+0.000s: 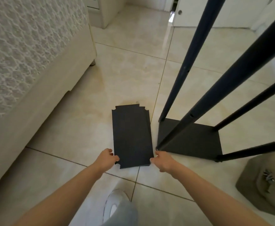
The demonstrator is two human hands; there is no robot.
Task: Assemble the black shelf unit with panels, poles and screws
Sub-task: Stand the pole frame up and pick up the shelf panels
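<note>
– Panels (131, 136) first: where do the loose ones lie?

– From the head view, the panels are stacked flat on the tiled floor (133, 70). Their corners are notched and the layers sit slightly askew, so a second edge peeks out along the right side. They lie just left of the half-built shelf, between it and the bed (43, 98).

– And the hands?

– Both are at the near end. The left hand (107, 158) has its fingers curled onto the left edge by the notched corner, and the right hand (163, 162) does the same on the right edge. I read that as a grip from both sides. Whether it takes only the top sheet or the whole pile, I cannot tell.

– Why two hands on something so thin?

– Probably to keep it level. A wide sheet held by opposite edges should not sag or swing, and it likely has to pass down among the poles.

– How far along is the shelf?

– Early, I'd judge. The base panel (195, 141) sits on the floor with four poles (184, 62) rising from its corners, and no upper tier is fitted yet. The notches look cut to seat against those poles.

– Screws?

– A small heap of screws (268, 177) rests on a beige bag (250, 193) at the right, near the frame and handy for fastening.
</note>
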